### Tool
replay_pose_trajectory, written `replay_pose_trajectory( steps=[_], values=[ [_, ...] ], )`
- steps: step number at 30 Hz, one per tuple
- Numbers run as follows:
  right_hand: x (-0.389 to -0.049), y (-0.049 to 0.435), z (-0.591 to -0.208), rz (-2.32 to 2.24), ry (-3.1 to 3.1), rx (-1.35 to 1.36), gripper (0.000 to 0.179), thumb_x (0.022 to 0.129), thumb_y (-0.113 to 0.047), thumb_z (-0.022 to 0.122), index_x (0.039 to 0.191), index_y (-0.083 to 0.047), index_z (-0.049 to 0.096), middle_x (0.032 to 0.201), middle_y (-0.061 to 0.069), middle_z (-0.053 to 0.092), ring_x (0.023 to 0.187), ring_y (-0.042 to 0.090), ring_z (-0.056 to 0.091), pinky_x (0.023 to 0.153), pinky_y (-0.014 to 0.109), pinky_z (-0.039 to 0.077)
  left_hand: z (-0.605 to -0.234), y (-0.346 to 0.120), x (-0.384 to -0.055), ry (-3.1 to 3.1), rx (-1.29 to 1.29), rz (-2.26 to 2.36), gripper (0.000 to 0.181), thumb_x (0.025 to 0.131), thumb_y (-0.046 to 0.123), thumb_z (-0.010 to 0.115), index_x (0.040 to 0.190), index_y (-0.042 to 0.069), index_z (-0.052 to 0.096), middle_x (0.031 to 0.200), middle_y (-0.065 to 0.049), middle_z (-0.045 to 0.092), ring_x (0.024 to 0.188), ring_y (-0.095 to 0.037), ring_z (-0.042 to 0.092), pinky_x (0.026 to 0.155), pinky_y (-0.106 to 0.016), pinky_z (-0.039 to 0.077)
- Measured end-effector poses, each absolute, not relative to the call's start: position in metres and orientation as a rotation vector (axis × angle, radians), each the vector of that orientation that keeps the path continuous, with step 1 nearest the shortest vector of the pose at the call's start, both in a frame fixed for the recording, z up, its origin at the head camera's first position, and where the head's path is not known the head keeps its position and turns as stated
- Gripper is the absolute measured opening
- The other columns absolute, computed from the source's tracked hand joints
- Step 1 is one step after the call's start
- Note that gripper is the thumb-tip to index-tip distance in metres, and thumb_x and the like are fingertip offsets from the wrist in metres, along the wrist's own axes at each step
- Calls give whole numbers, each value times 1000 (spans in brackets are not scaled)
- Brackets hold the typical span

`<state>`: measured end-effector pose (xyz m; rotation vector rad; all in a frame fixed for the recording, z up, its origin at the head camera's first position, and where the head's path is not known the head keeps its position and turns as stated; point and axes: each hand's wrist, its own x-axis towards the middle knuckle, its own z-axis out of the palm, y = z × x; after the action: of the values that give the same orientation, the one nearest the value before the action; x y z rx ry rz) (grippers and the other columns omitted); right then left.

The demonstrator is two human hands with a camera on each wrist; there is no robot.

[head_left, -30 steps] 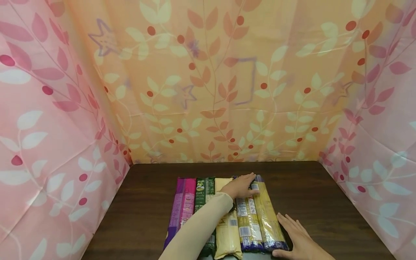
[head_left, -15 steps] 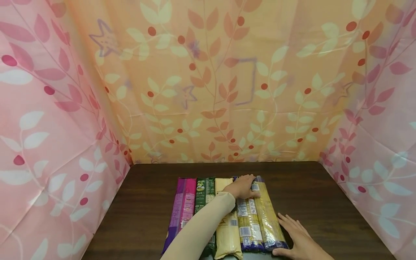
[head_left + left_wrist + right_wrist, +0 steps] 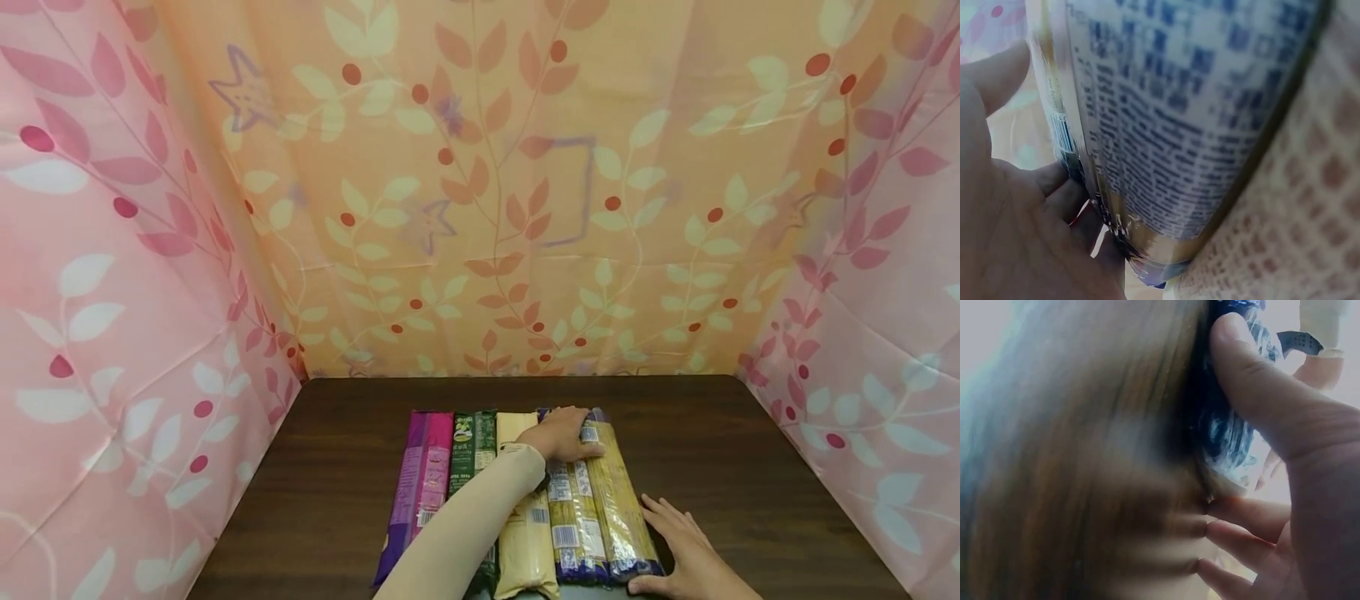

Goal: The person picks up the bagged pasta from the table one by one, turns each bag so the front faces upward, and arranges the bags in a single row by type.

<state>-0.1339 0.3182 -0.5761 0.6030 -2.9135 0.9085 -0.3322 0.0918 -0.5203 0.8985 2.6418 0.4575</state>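
Long packets of what looks like dried pasta lie side by side on a dark wooden table. My left hand [image 3: 564, 435] rests across the far ends of the two yellow packets with blue ends, the inner packet [image 3: 573, 525] and the outer packet [image 3: 618, 500]. In the left wrist view its fingers lie along a packet's end, thumb spread. My right hand [image 3: 678, 546] is at the near right corner of the outer packet, thumb by its blue near end [image 3: 1225, 437] and fingers fairly straight along its right side.
Left of the yellow packets lie a cream packet [image 3: 525, 554], a dark green packet [image 3: 462, 450] and a purple and pink packet [image 3: 420, 475]. My left sleeve [image 3: 468, 529] crosses over them. Patterned cloth [image 3: 480, 250] hangs behind the brown table [image 3: 322, 467] and along both sides.
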Motion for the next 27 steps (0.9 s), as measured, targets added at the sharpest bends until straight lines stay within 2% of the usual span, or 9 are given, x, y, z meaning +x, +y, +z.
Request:
replay_pose_trajectory(
  steps=[15,16,18,19,22,23,25,26,27],
  values=[
    [-134,313,-581,938,-2854,614,96,75,-38,99,147,8,55,149,35,54,135,68,43,97,87,28,-524,90,-337,2548,848,634,85,103,61,64,170,18,33,173,-2,36,161,-23,29,129,-44,29],
    [-135,314,-585,944,-2817,626,96,74,-38,100,148,6,55,148,33,56,139,61,44,109,82,26,-523,90,-338,2541,832,663,84,103,60,65,169,18,34,172,-3,37,161,-24,31,127,-45,32],
    [-138,314,-587,963,-2762,666,98,73,-35,101,149,5,54,147,31,57,139,58,46,109,80,27,-520,89,-338,2516,790,726,81,104,58,66,168,18,36,171,-3,39,160,-26,32,125,-48,36],
    [-139,315,-590,969,-2744,668,98,73,-37,100,150,2,54,147,30,57,141,53,47,120,71,23,-519,88,-339,2504,777,755,81,103,57,66,168,18,37,171,-3,40,160,-26,32,124,-49,37],
    [-139,315,-583,1040,-2788,683,98,76,-36,99,152,3,51,150,34,53,143,58,43,120,73,24,-519,85,-339,2474,755,822,80,103,55,68,168,19,38,171,-2,39,161,-27,29,123,-51,38],
    [-137,314,-577,1074,-2826,677,98,78,-35,98,153,6,49,151,38,50,139,68,40,108,82,28,-519,85,-338,2469,755,838,79,103,54,68,168,19,38,171,-2,39,162,-27,28,123,-51,38],
    [-134,313,-571,1109,-2876,660,97,80,-34,97,152,9,48,151,43,47,137,74,36,107,83,32,-518,85,-337,2463,761,862,79,103,53,69,168,19,38,171,-2,39,161,-27,30,122,-50,39],
    [-133,312,-566,1116,-2901,665,96,81,-32,96,151,13,47,150,45,46,132,80,34,95,88,33,-518,85,-336,2462,767,866,79,103,53,69,168,18,38,171,-2,39,161,-27,30,122,-50,39],
    [-131,312,-564,1103,-2911,663,96,81,-32,96,151,13,47,149,45,47,130,80,36,94,87,36,-517,85,-335,2460,771,869,79,104,53,69,167,19,39,171,-2,39,160,-27,32,122,-50,39]
  ],
)
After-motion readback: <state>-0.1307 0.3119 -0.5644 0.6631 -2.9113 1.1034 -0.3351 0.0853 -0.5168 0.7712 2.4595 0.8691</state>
